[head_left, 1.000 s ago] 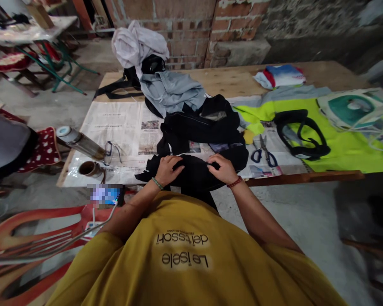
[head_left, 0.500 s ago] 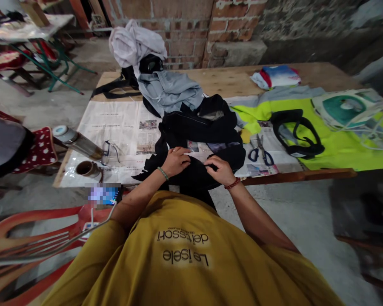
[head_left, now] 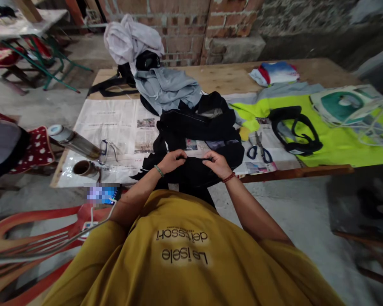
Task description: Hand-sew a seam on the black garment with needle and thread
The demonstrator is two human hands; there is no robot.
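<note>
A black garment (head_left: 191, 172) lies bunched at the table's front edge, part of it hanging over. My left hand (head_left: 174, 161), with a green bead bracelet at the wrist, pinches the garment's edge between thumb and fingers. A short way to the right, my right hand (head_left: 217, 163), wearing a reddish bracelet, pinches the same edge. The cloth runs fairly straight between the two. Behind the hands, more black cloth (head_left: 196, 123) with a dark lining is heaped. Scissors with dark blue handles (head_left: 259, 148) rest on newspaper to the right of my right hand.
Left on the table stand a flask (head_left: 73, 141), a brown mug (head_left: 85, 169) and glasses (head_left: 107, 151). Behind are a grey garment (head_left: 167, 87) and white cloth (head_left: 130, 40). An iron (head_left: 341, 106) and black strap (head_left: 295, 131) lie on yellow-green fabric (head_left: 338, 148) at right.
My left hand has shifted slightly, its fingers now curled closer into a pinch. The garment's edge between the hands looks straighter. The whole view has moved a little.
</note>
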